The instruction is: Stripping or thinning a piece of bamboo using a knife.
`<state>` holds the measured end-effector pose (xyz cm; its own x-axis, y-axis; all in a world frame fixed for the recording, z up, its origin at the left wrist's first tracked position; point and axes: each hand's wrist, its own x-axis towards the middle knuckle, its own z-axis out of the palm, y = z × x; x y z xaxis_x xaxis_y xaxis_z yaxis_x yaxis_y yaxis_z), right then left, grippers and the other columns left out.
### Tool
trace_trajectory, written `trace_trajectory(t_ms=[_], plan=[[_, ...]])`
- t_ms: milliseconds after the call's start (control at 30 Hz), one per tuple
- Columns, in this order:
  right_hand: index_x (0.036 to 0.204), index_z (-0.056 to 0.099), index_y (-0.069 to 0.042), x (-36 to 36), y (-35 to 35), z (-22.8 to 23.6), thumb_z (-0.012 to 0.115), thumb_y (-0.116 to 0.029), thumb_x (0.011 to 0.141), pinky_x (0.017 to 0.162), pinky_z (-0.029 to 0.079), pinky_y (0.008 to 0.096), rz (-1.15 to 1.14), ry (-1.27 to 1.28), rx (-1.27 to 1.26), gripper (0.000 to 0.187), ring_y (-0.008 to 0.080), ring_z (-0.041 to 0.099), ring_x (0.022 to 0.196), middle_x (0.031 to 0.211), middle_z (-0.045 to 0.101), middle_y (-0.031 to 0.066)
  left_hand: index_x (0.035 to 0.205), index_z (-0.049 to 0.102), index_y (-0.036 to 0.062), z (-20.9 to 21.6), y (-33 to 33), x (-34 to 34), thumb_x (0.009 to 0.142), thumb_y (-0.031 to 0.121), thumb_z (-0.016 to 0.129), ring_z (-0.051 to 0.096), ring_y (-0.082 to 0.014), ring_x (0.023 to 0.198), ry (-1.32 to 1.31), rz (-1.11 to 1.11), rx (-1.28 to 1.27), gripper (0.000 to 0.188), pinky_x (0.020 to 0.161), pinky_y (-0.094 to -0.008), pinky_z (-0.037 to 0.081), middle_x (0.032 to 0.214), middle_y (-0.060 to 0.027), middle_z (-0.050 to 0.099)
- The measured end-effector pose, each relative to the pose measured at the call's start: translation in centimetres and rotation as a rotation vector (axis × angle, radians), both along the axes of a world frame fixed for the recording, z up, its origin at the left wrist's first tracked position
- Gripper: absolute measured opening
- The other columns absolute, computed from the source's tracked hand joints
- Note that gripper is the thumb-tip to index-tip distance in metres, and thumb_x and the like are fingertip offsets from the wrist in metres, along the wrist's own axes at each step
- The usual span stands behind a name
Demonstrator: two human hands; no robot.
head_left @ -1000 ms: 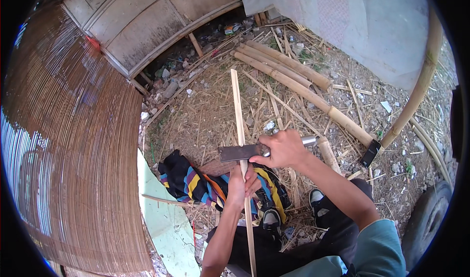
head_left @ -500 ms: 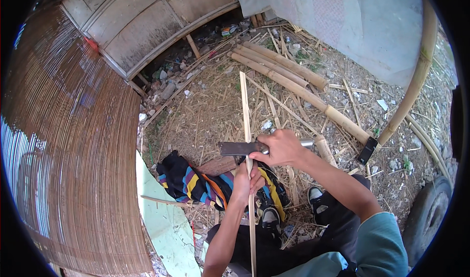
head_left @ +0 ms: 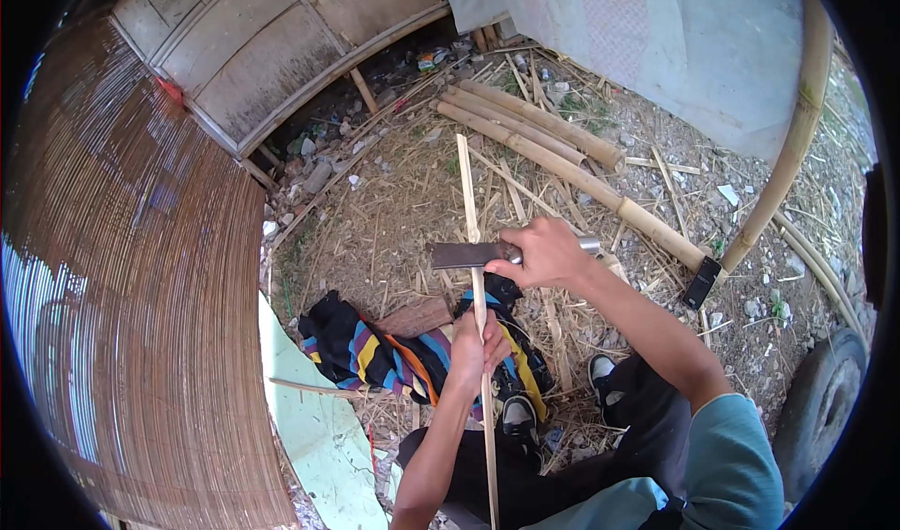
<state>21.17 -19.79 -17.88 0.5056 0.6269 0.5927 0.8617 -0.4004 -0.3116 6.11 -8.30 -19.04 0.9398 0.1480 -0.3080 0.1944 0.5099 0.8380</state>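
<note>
Down the middle of the view runs a long, pale bamboo strip (head_left: 470,193), its far end pointing away from me. My left hand (head_left: 475,343) is closed round it, low down, above a striped cloth. Farther up, my right hand (head_left: 544,253) grips the handle of a cleaver-like knife (head_left: 461,255). Its broad dark blade lies crosswise over the strip, with the thumb pressed close by the blade's base. The metal handle end sticks out to the right of my fist. Beneath the hands lie the striped cloth (head_left: 412,366) and a piece of wood (head_left: 413,317).
Bamboo poles (head_left: 562,155) lie on the littered ground ahead. A black phone-like device (head_left: 701,283) rests by a bamboo post (head_left: 783,164) at the right, with a tyre (head_left: 825,403) nearer. A slatted bamboo screen (head_left: 141,324) and a pale green board (head_left: 314,436) are at the left.
My right hand and the knife have moved a little away from me along the strip, widening the gap to my left hand. The left hand keeps its hold.
</note>
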Motion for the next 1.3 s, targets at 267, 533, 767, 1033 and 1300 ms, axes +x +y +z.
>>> trace_trajectory(t_ms=[267,533,767,1033,1300], plan=[[0.063,0.057,-0.008,0.9,0.2,1.0,0.054,-0.056,0.077,0.044,0.044,0.0403,-0.044,0.165,0.014,0.05,0.0324,0.054,0.044,0.044,0.049,0.0116,0.059,0.032,0.0122,-0.5,-0.3,-0.1,0.092,0.027,0.024,0.02,-0.0094,0.029,0.023,-0.001,0.086,0.037,0.033,-0.0239,0.018,0.04,0.0023,0.025],[0.067,0.063,-0.007,1.7,-0.7,1.3,0.046,-0.059,0.082,0.043,0.043,0.0386,-0.056,0.28,0.053,0.057,0.0266,0.054,0.042,0.043,0.047,0.01,0.057,0.031,0.011,-1.3,-1.1,-0.5,0.094,0.031,0.024,0.02,-0.0097,0.028,0.031,-0.023,0.089,0.042,0.031,-0.0241,0.018,0.039,0.0013,0.024],[0.066,0.059,-0.01,-1.0,-2.7,0.1,0.053,-0.058,0.077,0.045,0.044,0.0395,0.296,0.089,-0.179,0.05,0.031,0.056,0.048,0.047,0.051,0.0095,0.058,0.032,0.0097,-2.0,-0.9,-0.2,0.095,0.029,0.021,0.021,-0.0104,0.028,0.05,-0.04,0.131,0.042,0.03,-0.0248,0.018,0.039,0.0008,0.024],[0.069,0.059,-0.008,-1.8,-2.7,0.1,0.052,-0.058,0.078,0.047,0.044,0.041,0.086,0.258,-0.165,0.052,0.033,0.056,0.049,0.048,0.051,0.0107,0.073,0.049,0.004,-1.3,-0.4,0.7,0.097,0.034,0.033,0.041,-0.0095,0.036,0.0,0.109,0.364,0.042,0.033,-0.0225,0.034,0.052,-0.004,0.047],[0.068,0.057,-0.009,-2.3,-2.4,-0.8,0.053,-0.058,0.078,0.045,0.042,0.0409,0.318,0.107,-0.203,0.05,0.0322,0.055,0.048,0.047,0.051,0.0089,0.075,0.051,0.0022,-0.9,-0.3,0.1,0.097,0.031,0.034,0.045,-0.0098,0.038,-0.04,0.183,0.536,0.041,0.036,-0.0236,0.037,0.051,-0.0032,0.047]])
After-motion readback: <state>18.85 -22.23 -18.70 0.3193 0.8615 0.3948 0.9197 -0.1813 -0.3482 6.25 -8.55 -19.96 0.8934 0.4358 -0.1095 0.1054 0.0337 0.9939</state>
